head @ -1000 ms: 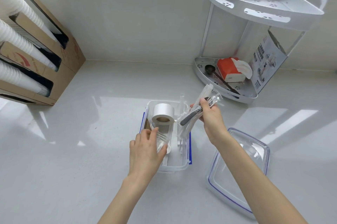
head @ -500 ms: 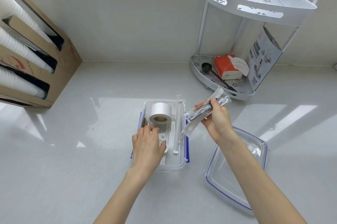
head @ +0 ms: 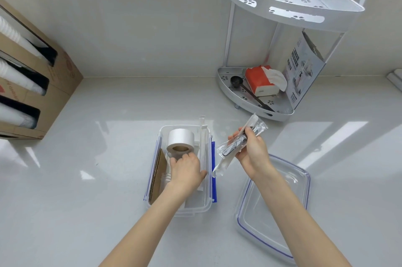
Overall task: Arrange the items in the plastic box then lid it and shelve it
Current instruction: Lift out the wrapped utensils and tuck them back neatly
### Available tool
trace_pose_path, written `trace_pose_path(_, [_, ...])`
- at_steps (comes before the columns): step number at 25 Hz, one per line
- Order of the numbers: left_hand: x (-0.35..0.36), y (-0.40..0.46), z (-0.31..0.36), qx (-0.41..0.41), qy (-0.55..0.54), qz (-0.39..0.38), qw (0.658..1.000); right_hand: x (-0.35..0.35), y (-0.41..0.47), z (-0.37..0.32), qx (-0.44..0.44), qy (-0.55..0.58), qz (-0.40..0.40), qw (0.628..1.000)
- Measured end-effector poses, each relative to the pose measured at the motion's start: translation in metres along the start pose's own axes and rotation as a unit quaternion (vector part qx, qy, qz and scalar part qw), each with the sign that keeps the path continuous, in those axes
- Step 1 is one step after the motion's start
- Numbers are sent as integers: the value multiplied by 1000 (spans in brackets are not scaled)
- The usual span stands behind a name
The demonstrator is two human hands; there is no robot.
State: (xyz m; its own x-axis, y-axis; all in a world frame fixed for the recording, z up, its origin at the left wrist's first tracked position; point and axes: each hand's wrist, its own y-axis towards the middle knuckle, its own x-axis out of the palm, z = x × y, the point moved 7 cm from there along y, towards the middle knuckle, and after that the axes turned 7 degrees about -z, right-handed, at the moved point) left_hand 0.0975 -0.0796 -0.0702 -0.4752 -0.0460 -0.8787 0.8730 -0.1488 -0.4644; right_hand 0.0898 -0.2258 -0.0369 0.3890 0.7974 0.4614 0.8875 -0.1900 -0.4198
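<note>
Far left on the bench (head: 87, 212), a cardboard box (head: 54, 84) lies on its side against the wall; stacks of white cups (head: 13, 38) show through its three slots.

At centre, the clear plastic box (head: 196, 209) sits open on the bench, blue latches on its long sides. Inside, from the left: a brown card (head: 157, 177) stands on edge against the left wall; a white tape roll (head: 180, 141) stands at the far end, core facing the viewer; a clear tube (head: 202, 136) lies along the right wall, its far tip over the rim.

The left hand (head: 186, 169) reaches into the box, palm down, fingers bent, fingertips touching the near side of the roll. Whether it grips anything beneath the palm cannot be told.

Just right of the box, above the bench, the right hand (head: 251, 149) is closed around a wrapped cutlery packet (head: 237, 145), held slantwise, its lower end near the box's right latch. The packet is outside the box.

Right of that, the clear lid (head: 276, 212), blue-trimmed, lies flat on the bench beside the box, apart from it and partly under the right forearm.

Far right at the back, a white two-tier corner shelf (head: 293, 3) stands against the wall. The lower tier carries a black scoop (head: 236, 82), a red tissue pack (head: 261, 80) and a printed carton (head: 302, 71) leaning upright.
</note>
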Motion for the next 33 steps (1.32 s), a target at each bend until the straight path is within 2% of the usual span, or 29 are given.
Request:
trace_pose_path(5, [7,13,8,2,-37,-8,999,-1,5,13,19,-88,-8,996])
trace_pose_path(13, [17,23,2,7,-145,-43,989,1,4,22,45,-78,-17,996])
trace_pose_path(21, [9,17,3,33,-265,-83,960,0,0,19,44,-60,-25,997])
trace_pose_path(23, [-2,8,2,40,-328,-69,941,5,-2,15,42,-51,-41,997])
trace_pose_path(26, [-18,-8,1,54,-449,-49,890,17,-6,7,23,-46,-76,996])
trace_pose_path(30, [-33,-24,0,90,-537,-26,838,33,-13,2,-1,-178,-124,976])
trace_pose_path(33, [-43,-36,3,143,-546,-10,826,49,-27,1,-2,-284,-148,947])
